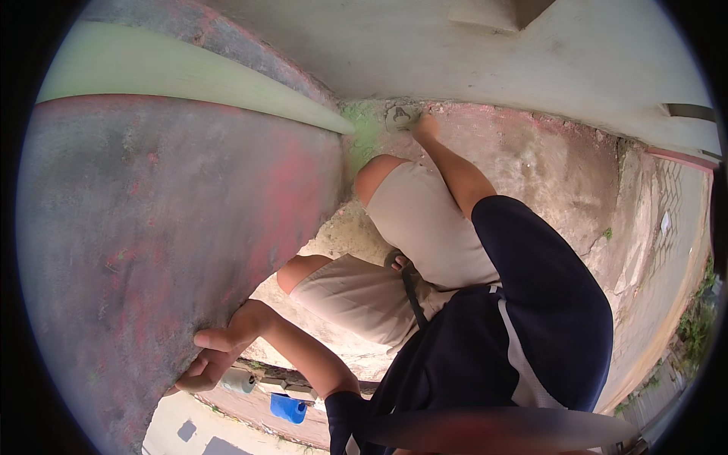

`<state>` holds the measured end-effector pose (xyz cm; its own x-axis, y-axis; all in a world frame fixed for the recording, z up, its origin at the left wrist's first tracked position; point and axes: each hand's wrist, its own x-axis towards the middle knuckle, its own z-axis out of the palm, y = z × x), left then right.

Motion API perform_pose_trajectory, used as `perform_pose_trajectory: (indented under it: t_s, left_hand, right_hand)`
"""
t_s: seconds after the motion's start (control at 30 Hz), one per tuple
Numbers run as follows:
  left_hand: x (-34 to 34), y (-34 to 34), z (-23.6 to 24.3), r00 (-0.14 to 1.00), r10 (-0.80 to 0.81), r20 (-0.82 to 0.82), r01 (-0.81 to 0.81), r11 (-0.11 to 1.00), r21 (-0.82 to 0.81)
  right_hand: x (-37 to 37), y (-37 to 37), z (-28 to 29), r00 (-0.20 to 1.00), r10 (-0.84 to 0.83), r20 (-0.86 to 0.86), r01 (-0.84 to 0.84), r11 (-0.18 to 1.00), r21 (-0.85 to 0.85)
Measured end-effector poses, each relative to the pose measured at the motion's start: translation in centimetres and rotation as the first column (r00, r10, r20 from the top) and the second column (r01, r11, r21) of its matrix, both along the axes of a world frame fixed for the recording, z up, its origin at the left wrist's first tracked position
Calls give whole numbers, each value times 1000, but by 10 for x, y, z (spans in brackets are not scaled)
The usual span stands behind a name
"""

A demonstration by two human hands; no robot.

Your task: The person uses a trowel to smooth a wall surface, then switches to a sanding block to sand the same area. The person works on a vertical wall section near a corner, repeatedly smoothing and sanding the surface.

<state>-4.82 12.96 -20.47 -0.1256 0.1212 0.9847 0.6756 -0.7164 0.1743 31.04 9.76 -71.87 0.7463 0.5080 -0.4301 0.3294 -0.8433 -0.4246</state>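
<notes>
At the lower left, my left hand grips the edge of a grey concrete slab stained with red powder. Its thumb lies on top and its fingers curl at the edge. Farther ahead, my right hand reaches down to the ground at the foot of the wall. It looks closed, but its fingers are small and partly hidden, so what it holds cannot be made out. Right beside it is a small, roundish grey patch or piece with a dark mark. Pale green powder tints the ground close by.
A pale green band runs along the slab's far side. A grey wall rises ahead and right. My bent knees lie between my arms. A blue object sits on the ground past my left forearm. Plants grow far right.
</notes>
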Motion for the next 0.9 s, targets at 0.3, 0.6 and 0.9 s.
perform_pose_trajectory:
  t_s: [0.3,0.6,0.9]
  left_hand:
    - [4,-4,4,999,-37,10,38,999,-19]
    - [11,-14,10,998,-67,10,67,997,-34]
    - [13,-19,7,997,-76,11,76,995,-57]
  right_hand:
    - [-29,62,93,938,-148,-313,301,796,526]
    - [40,10,141,238,-116,-964,958,188,214]
    - [251,-142,278,560,-745,-362,396,-143,907]
